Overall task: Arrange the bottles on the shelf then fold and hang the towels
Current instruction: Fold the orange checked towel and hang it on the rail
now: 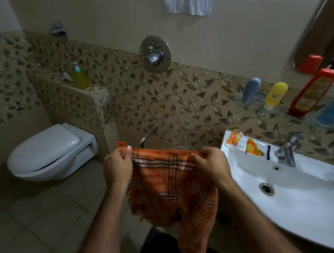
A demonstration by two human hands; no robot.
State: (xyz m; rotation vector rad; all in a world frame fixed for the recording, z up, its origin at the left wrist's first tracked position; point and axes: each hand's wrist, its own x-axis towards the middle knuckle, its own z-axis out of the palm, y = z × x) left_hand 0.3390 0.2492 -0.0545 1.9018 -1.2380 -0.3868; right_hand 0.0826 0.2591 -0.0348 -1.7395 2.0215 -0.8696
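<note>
I've got the orange towel [171, 186] pinched at its top edge by both hands, left hand [116, 166] and right hand [210, 162], long axis running left-right between them, rest hanging down beside the sink [304, 206].

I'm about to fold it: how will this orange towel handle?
Probably floppy: the orange towel sags in waves below the left hand and right hand pinching its top edge. It looks thin and light. Its fringed edge may tangle.

Bathroom count
Four bottles [314, 93] on the glass shelf [278, 109], one pump bottle [80, 77], two towels [172, 188], two hands [116, 166].
</note>
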